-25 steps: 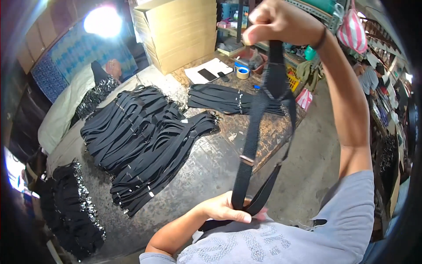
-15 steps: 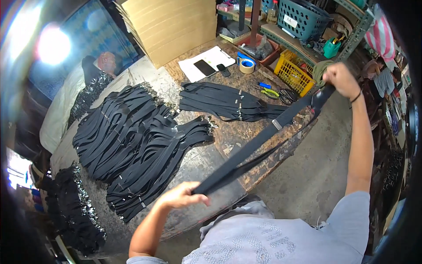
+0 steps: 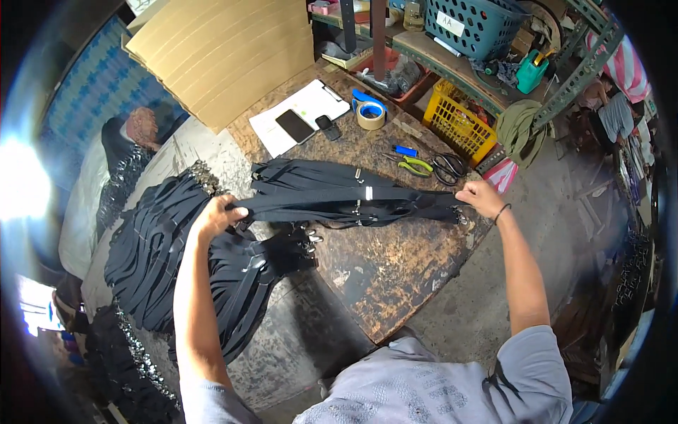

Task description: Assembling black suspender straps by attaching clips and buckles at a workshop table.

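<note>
Item: black strap [image 3: 353, 198], which we swung down from a slant half a second ago and now stretch flat between left hand [image 3: 217, 214] and right hand [image 3: 480, 198], each pinching an end, just above the strap pile [image 3: 318, 185] on the bench [image 3: 395, 261], seemingly ready to join it.

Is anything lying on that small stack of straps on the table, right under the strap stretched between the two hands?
Nothing visible does. The black strap, stretched between the left hand and the right hand, hangs right over the small stack. The scissors, green pliers and tape roll lie beyond it.
</note>
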The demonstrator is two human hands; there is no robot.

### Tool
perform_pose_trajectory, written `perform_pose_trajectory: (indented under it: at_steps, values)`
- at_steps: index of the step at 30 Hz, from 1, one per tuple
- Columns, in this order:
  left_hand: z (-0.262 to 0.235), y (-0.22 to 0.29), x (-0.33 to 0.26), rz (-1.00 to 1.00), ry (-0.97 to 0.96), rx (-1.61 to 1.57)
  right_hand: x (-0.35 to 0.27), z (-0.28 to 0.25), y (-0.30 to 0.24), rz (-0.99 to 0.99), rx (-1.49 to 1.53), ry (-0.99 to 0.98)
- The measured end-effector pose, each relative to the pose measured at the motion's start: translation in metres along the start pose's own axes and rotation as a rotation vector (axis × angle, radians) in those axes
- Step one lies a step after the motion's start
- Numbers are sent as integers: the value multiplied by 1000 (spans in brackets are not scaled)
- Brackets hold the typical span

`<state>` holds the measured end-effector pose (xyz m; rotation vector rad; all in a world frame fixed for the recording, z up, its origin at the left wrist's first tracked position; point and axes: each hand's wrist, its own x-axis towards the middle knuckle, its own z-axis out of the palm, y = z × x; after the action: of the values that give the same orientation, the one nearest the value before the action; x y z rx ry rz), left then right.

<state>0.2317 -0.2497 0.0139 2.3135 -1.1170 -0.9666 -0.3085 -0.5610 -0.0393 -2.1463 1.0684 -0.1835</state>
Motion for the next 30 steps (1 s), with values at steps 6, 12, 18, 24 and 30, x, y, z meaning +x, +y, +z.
perform_pose_trajectory:
  at_steps: [6,12,18,24,30]
  values:
    - [-5,4,86,10,83,175,34,43,5,44,-176,134]
    - [38,-33,156,76,200,377,51,79,24,106,-322,168]
    - [52,-25,162,65,348,439,48,85,28,25,-533,202]
    - [55,-21,139,261,408,431,43,82,43,-18,-519,228]
    - [78,-10,72,453,602,205,21,62,58,-66,-348,471]
